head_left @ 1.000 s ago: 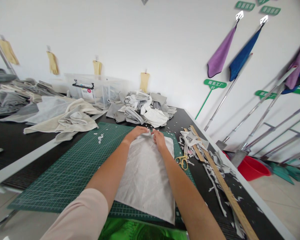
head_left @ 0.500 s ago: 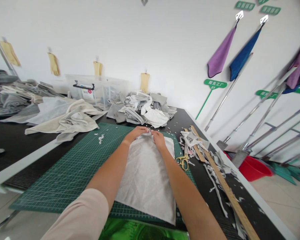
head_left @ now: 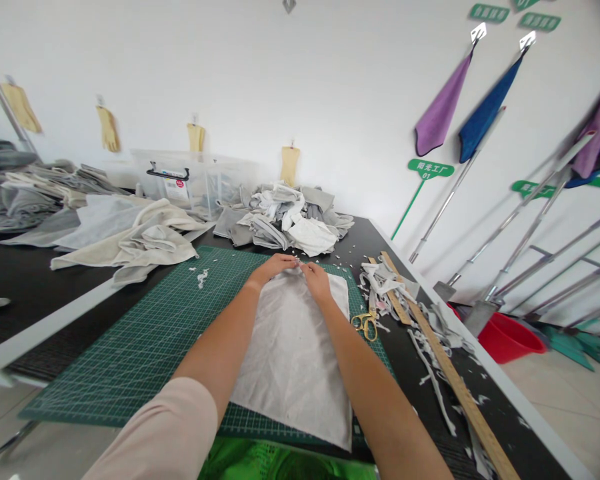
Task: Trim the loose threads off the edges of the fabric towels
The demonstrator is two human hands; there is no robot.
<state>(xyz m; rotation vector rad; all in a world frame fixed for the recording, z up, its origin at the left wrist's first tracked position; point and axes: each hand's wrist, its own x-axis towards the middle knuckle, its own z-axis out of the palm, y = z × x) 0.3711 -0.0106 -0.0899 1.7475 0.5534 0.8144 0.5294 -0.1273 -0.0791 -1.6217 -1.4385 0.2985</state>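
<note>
A light grey cloth (head_left: 295, 353) lies spread over the green cutting mat (head_left: 180, 340), its near corner hanging close to the mat's front edge. At the cloth's far edge, my left hand (head_left: 275, 267) is closed, pinching the fabric. Right beside it my right hand (head_left: 314, 279) pinches the same edge, so the material is gathered up between the fingertips. To the right of the cloth rest gold-handled scissors (head_left: 365, 325), near a heap of fabric scraps.
A pile of grey cloths (head_left: 290, 217) sits beyond the mat, and more cloths (head_left: 130, 233) lie at left before a clear plastic box (head_left: 175, 177). Wooden rulers (head_left: 460, 393) run along the right side among trimmings. A green basket (head_left: 280, 460) stands below the table edge.
My right hand's fingers have shifted slightly at the cloth's far edge. Both hands keep their pinch, and the rest looks the same.
</note>
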